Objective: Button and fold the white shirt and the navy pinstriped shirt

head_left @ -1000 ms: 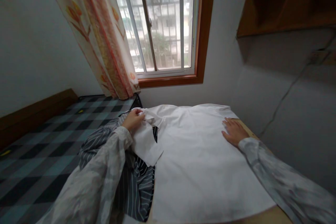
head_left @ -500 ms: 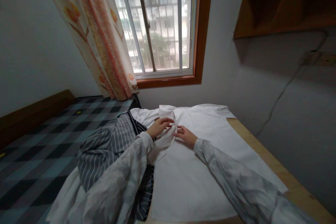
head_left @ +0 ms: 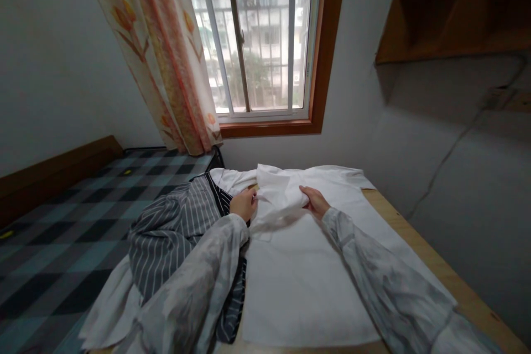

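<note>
A white shirt (head_left: 307, 265) lies spread flat on a wooden table (head_left: 452, 282). Its left sleeve (head_left: 279, 194) is lifted and bunched over the chest area. My left hand (head_left: 244, 203) grips the near left edge of that sleeve with closed fingers. My right hand (head_left: 315, 201) holds the sleeve's right end, fingers closed on the cloth. Both hands are level, about a hand's width apart across the sleeve.
A grey striped garment (head_left: 178, 232) lies heaped to the left, partly under my left arm. A bed with a checked cover (head_left: 62, 232) fills the left. Behind are a window (head_left: 257, 38), a patterned curtain (head_left: 166, 61) and a wall shelf (head_left: 456, 11).
My right hand left the shirt's right side and came to the sleeve. Both hands now hold the sleeve stretched between them, farther up the shirt than half a second ago.
</note>
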Available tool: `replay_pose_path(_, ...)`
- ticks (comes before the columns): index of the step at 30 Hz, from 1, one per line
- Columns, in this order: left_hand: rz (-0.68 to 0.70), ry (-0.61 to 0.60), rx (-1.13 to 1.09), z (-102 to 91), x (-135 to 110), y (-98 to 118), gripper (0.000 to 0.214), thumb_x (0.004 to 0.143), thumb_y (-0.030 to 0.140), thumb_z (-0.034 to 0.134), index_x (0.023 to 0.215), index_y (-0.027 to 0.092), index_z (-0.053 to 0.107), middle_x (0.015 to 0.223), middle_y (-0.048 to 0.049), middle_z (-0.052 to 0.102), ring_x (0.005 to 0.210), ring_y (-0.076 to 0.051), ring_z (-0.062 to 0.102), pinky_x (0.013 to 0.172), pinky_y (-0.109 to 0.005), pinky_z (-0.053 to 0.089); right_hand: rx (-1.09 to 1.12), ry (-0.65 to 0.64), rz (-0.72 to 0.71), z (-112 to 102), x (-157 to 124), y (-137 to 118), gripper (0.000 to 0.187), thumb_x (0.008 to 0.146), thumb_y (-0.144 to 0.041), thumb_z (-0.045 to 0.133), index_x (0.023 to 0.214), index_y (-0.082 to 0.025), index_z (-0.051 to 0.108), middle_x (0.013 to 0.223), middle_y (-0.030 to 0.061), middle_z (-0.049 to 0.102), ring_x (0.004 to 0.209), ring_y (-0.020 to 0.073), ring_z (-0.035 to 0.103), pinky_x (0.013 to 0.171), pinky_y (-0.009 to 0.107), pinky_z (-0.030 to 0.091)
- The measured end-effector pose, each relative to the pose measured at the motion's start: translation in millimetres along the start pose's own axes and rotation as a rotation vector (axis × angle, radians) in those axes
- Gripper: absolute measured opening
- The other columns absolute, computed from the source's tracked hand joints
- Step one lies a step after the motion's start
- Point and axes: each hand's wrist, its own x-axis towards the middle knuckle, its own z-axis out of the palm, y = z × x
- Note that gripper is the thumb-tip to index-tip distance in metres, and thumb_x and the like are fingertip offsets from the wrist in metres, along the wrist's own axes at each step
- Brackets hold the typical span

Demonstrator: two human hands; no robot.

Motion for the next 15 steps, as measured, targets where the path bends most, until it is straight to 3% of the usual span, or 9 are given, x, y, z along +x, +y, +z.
replay_pose_path(5, -0.022, -0.003, 0.074, -2.6, 0.1, 0.5, 0.02, 0.097, 0.03, 0.055, 0.109, 0.027, 0.07, 0.109, -0.0088, 0.078, 0.099, -0.03, 0.073, 0.086, -0.039, 0.05, -0.083, -0.037, -0.034, -50.0, -10.3, -47.0, 0.036, 0.08, -0.049, 0.088, 0.093, -0.019, 0.074, 0.098, 0.0104, 0.081, 0.091, 0.0254, 0.075, 0.079, 0.034, 0.063)
replay_pose_path(8, 0.01, 0.015, 0.097, -1.5, -1.4, 2.2, 0.024, 0.095, 0.028, 0.055, 0.113, 0.023, 0.07, 0.117, -0.0129, 0.075, 0.103, -0.031, 0.073, 0.088, -0.04, 0.05, -0.252, -0.088, -0.004, -83.8, -19.9, -65.9, 0.046, 0.075, -0.048, 0.092, 0.106, -0.018, 0.076, 0.102, 0.0103, 0.081, 0.085, 0.0224, 0.073, 0.068, 0.03, 0.06)
replay_pose_path(10, 0.044, 0.028, 0.101, 0.3, -1.2, 4.5, 0.027, 0.093, 0.028, 0.056, 0.115, 0.02, 0.07, 0.125, -0.0164, 0.072, 0.108, -0.033, 0.071, 0.091, -0.042, 0.05, -0.462, -0.092, 0.069, -103.4, -27.6, -71.0, 0.057, 0.065, -0.048, 0.097, 0.11, -0.02, 0.076, 0.097, 0.0055, 0.08, 0.073, 0.0172, 0.069, 0.054, 0.024, 0.049)
replay_pose_path(12, 0.067, 0.024, 0.098, 2.7, 0.1, 6.4, 0.028, 0.094, 0.029, 0.057, 0.115, 0.019, 0.072, 0.124, -0.0183, 0.072, 0.112, -0.035, 0.07, 0.094, -0.044, 0.05, -0.657, -0.163, 0.158, -117.7, -35.8, -72.0, 0.061, 0.055, -0.05, 0.1, 0.103, -0.019, 0.077, 0.087, 0.0018, 0.078, 0.065, 0.0139, 0.063, 0.048, 0.021, 0.039)
replay_pose_path(15, 0.053, -0.003, 0.102, 6.4, 2.5, 6.5, 0.026, 0.096, 0.03, 0.055, 0.111, 0.019, 0.073, 0.114, -0.0176, 0.075, 0.111, -0.036, 0.071, 0.097, -0.046, 0.048, -0.75, -0.334, 0.247, -127.5, -45.8, -74.5, 0.059, 0.049, -0.054, 0.102, 0.088, -0.017, 0.077, 0.079, 0.0024, 0.077, 0.063, 0.0151, 0.063, 0.049, 0.022, 0.04)
